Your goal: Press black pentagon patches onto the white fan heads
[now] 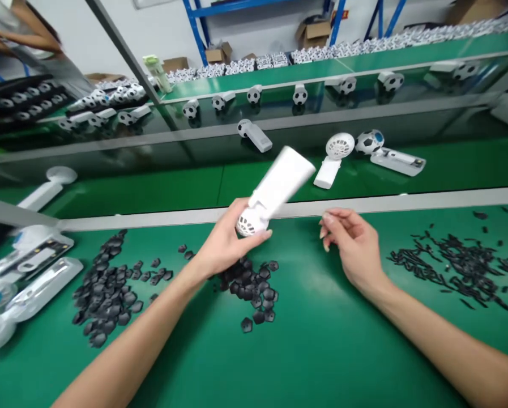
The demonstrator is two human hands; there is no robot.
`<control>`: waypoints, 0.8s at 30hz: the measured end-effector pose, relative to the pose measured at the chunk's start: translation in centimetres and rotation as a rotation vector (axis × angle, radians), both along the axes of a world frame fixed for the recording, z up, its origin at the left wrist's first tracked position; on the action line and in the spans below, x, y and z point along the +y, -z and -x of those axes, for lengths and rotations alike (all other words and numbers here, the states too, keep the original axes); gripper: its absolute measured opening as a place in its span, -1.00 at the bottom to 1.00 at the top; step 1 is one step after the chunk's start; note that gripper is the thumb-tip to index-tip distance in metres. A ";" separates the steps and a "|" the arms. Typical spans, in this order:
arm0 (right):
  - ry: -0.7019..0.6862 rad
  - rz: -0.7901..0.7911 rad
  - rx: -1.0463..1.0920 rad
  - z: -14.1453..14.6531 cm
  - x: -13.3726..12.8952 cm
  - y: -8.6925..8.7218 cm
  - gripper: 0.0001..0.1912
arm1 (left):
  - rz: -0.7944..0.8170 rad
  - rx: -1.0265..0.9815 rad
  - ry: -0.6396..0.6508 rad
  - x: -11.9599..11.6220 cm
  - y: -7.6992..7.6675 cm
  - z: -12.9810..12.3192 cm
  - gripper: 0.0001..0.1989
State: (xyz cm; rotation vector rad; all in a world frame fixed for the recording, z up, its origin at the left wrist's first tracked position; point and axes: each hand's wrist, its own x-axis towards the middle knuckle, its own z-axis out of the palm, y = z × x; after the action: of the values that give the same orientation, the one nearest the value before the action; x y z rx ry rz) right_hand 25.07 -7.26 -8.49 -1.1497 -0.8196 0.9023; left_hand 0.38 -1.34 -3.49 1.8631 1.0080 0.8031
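The white handheld fan (pixel 279 180) is smooth and plain on its handle, with a round slotted grille at the head; no black patches show on it. It is tilted, grille end low and toward the person, its long axis running up and to the right, the broad handle end pointing away. The left hand (pixel 226 241) holds it by the head, thumb and fingers closed around it, above the bench (pixel 308 351) and just over a pile of black pentagonal pieces (pixel 257 289). The right hand (pixel 358 246) is apart from it, fingers curled with thumb near the fingertips; whether it pinches anything, I cannot tell. The bench top is green, with thin black strips (pixel 461 266) scattered on the right. Beyond lie a green conveyor (pixel 194 184), football-patterned fans (pixel 300 95), blue shelving (pixel 237 8) and a white wall.
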 end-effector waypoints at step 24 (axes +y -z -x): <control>-0.296 -0.085 0.066 -0.3 -2.2 -0.3 -0.67 | -0.216 0.424 0.553 0.7 -0.5 -4.9 -0.73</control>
State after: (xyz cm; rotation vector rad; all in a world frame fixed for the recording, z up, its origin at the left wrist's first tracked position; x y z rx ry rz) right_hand 25.42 -9.47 -8.15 -0.9338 -0.9811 1.1320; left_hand 5.31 -0.64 -2.95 2.4069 0.6019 0.1925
